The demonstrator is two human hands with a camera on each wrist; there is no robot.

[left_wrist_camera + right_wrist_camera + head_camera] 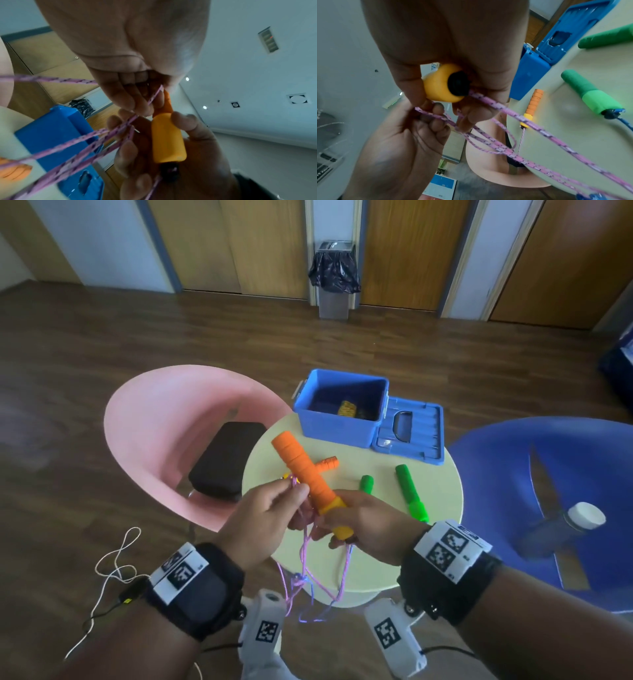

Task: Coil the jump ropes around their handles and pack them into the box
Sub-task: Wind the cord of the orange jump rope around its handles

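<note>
The right hand (366, 525) grips the orange jump-rope handle (303, 474) by its yellow end, just in front of the open blue box (342, 405). The left hand (263, 518) pinches the pink rope (513, 113) beside it — strands hang below. Two green handles (409, 491) lie right of the box's front; inside it sits something yellow, perhaps a coiled rope.

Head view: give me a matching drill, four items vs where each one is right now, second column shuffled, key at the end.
Items:
1. orange handle
2. pink rope
3. green handles
4. box lid

Places:
A. flat on the table, beside the blue box
B. pinched in the left hand
C. gripped by its yellow end in the right hand
D. lying on the table, untouched

Pairs: 1-C, 2-B, 3-D, 4-A
</note>
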